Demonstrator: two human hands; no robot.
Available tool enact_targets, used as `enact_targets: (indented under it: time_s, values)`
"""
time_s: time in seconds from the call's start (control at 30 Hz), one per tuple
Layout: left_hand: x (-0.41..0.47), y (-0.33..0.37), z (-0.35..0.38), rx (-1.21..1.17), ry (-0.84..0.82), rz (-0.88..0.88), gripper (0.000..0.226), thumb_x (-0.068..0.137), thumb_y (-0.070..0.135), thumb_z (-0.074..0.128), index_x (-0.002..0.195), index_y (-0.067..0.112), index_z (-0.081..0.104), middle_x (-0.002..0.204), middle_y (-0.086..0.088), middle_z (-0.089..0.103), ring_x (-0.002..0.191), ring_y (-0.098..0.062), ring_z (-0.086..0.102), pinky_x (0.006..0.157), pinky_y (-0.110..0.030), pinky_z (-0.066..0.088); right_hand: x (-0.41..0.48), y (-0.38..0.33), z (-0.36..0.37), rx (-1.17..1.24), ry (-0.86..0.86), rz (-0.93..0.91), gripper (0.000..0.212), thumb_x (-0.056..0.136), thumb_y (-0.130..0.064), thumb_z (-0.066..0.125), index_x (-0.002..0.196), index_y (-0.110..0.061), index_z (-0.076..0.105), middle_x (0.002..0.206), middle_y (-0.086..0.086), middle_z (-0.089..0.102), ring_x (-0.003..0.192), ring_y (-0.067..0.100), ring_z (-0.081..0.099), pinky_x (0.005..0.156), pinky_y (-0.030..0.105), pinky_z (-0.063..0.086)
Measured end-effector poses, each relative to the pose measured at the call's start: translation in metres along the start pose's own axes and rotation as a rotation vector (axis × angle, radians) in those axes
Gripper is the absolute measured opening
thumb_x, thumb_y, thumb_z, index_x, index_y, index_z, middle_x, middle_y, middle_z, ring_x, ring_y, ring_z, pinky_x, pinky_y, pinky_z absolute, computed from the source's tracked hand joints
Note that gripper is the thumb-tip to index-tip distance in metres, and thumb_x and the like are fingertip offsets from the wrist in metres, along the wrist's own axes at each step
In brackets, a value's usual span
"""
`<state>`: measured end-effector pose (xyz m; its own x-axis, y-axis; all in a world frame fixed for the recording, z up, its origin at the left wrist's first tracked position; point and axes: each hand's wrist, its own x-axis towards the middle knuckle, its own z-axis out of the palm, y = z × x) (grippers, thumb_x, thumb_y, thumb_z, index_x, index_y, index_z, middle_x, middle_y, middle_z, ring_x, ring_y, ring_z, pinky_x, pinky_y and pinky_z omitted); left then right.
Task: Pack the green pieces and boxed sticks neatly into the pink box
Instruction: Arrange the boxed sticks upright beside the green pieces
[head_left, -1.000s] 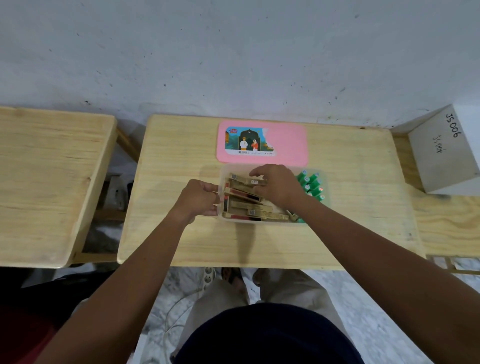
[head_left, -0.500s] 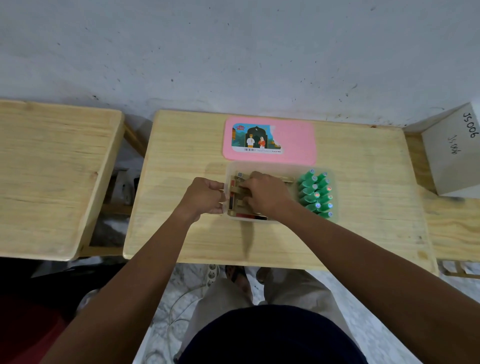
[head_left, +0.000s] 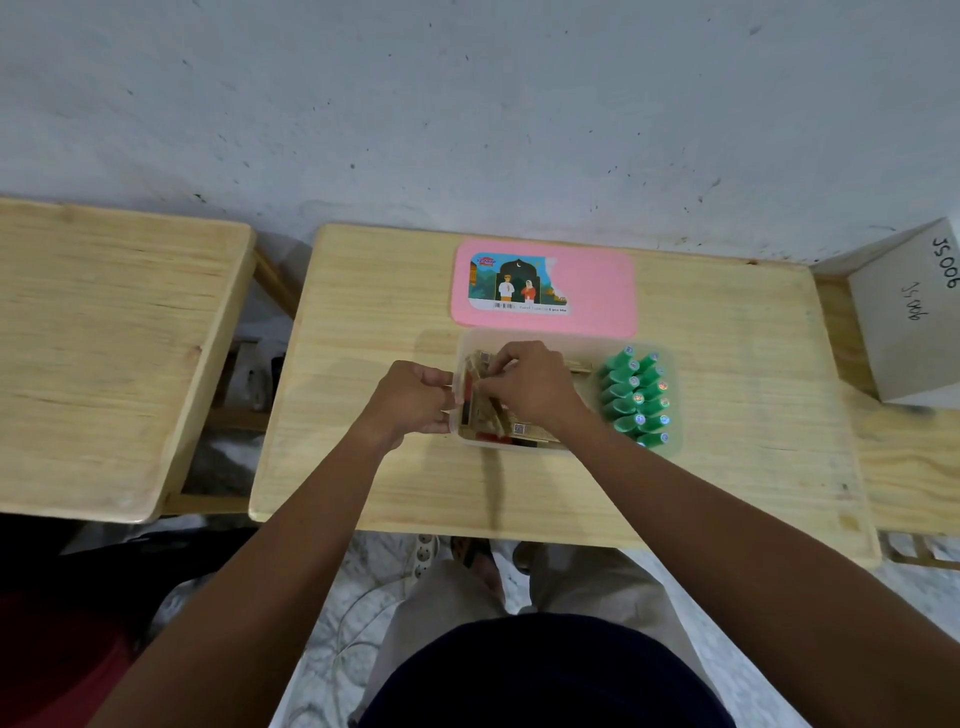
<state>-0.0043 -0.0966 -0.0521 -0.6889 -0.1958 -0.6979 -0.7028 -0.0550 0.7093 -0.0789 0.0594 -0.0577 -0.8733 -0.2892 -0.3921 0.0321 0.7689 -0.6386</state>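
A clear plastic box sits in the middle of the wooden table. Its pink lid, with a printed picture, lies flat just behind it. Several green pieces stand in two tidy rows at the box's right end. Tan boxed sticks fill the left part. My right hand reaches into the left part, fingertips pinched on boxed sticks. My left hand grips the box's left wall.
A second wooden table stands to the left across a gap. A grey carton marked JS006 sits at the right. A power strip and cable lie on the floor by my legs.
My right hand has shifted from the middle of the box to its left end, uncovering the green pieces. The left hand has stayed on the box's left wall.
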Motion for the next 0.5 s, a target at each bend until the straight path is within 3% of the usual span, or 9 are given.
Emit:
enact_targets:
  time_s: [0.23, 0.4, 0.5]
  values:
    - [0.002, -0.003, -0.001, -0.002, -0.009, 0.002, 0.020, 0.084, 0.002, 0.070, 0.104, 0.004, 0.074, 0.101, -0.022, 0.073, 0.082, -0.029, 0.070, 0.065, -0.031, 0.062, 0.000, -0.001, 0.017, 0.008, -0.003, 0.107, 0.013, 0.067, -0.028, 0.075, 0.075, -0.018, 0.077, 0.079, -0.002, 0.075, 0.081, 0.019, 0.069, 0.074, 0.034, 0.058]
    - [0.003, -0.003, -0.002, -0.016, -0.039, 0.002, 0.018, 0.084, 0.003, 0.070, 0.101, 0.005, 0.075, 0.099, -0.020, 0.074, 0.084, -0.030, 0.072, 0.068, -0.033, 0.062, 0.004, -0.005, 0.021, 0.018, 0.107, 0.073, 0.011, 0.071, -0.030, 0.080, 0.075, -0.023, 0.073, 0.081, -0.006, 0.072, 0.077, 0.014, 0.066, 0.064, 0.022, 0.046]
    - [0.005, -0.004, -0.003, -0.012, -0.040, -0.001, 0.018, 0.084, 0.002, 0.070, 0.101, 0.005, 0.075, 0.096, -0.019, 0.074, 0.080, -0.028, 0.071, 0.069, -0.033, 0.062, 0.001, -0.008, 0.022, 0.013, 0.137, 0.094, 0.010, 0.071, -0.028, 0.077, 0.074, -0.025, 0.068, 0.080, -0.005, 0.070, 0.076, 0.016, 0.065, 0.063, 0.024, 0.047]
